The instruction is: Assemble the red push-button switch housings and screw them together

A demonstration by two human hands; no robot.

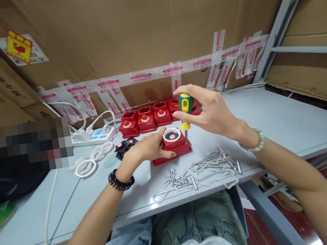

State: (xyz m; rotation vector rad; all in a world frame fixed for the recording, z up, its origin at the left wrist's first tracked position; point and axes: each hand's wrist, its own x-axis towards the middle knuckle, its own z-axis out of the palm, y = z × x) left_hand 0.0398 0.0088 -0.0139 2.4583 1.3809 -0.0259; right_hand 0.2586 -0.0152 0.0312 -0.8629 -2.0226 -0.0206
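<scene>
A red box-shaped housing (173,151) with a white ring (171,135) on top sits on the table in front of me. My left hand (152,146) is closed around its left side, pressing it against the table. In my right hand (206,107) is a screwdriver (186,104) with a green and yellow handle, gripped between thumb and fingers. The shaft points down, and its tip meets the housing's right front corner; the screw head there is too small to make out. Loose screws (175,177) lie in front of the housing, beside a pile of metal rods (212,162) with cords.
Several red housings (147,119) stand in rows at the back. Black parts (121,147) and white rings (86,168) lie to the left, near a power strip (95,136). Cardboard (135,27) walls the back; a metal frame (285,14) rises at right.
</scene>
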